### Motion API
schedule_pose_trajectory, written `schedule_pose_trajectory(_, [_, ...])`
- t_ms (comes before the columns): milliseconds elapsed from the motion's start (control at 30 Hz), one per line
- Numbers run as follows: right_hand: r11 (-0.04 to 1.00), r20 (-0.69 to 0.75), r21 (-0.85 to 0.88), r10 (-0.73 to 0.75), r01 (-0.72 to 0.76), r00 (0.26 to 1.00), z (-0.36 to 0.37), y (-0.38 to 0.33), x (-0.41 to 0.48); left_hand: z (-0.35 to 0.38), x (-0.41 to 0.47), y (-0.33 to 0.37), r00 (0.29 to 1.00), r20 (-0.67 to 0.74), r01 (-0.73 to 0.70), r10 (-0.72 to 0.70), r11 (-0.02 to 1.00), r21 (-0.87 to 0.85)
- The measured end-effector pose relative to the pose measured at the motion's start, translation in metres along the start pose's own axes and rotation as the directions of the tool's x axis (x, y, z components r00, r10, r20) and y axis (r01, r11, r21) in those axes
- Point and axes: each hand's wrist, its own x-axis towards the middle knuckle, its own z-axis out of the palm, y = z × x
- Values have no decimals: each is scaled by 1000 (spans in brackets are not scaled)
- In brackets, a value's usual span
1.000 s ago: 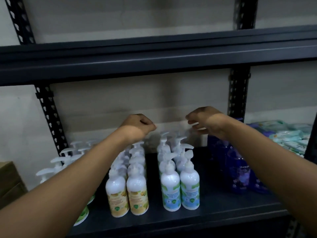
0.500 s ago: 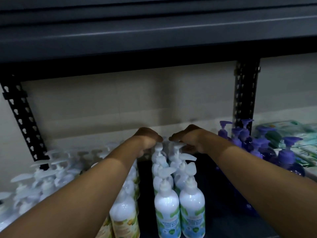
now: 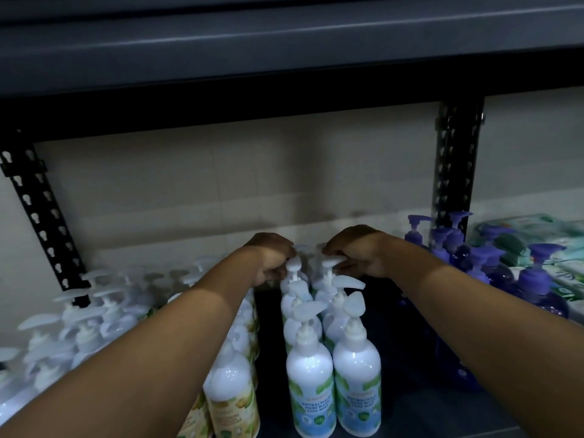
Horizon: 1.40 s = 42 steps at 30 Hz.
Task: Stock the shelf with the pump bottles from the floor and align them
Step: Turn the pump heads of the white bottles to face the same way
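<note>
Shelf (image 3: 436,412) dark metal | wall (image 3: 252,184) beige behind | pump bottles (image 3: 309,384) in rows

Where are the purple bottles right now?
In the head view the purple bottles stand on the right side of the shelf, between the white bottles and the green packs.

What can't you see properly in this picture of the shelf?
Fingertips of the left hand and right hand: head view, tucked behind knuckles and pump tops; grip unclear.
Yellow bottles: head view, mostly behind the left arm.
White bottles on the left: head view, blurred, labels unreadable.
Green packets: head view, cut by the right edge.
</note>
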Motion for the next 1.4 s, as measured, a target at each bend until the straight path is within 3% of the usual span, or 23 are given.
schedule_pose_trajectory(300, [998, 105, 58, 20, -26, 994, -8, 1, 6, 1, -3, 1, 1000, -11, 8, -8, 1000, -5])
schedule_pose_trajectory(1067, [996, 26, 72, 60, -62, 998, -9, 1, 5, 1, 5, -4, 1000, -20, 19, -20, 1000, -18])
schedule_pose_trajectory(1233, [989, 45, 136, 57, -63, 997, -11, 2, -2, 2, -2, -2, 999, -41, 17, -21, 996, -88])
schedule_pose_trajectory(1400, [972, -24, 233, -2, 8, 1000, -23, -6, -20, 0, -22, 11, 997, -66, -46, 34, 979, -198])
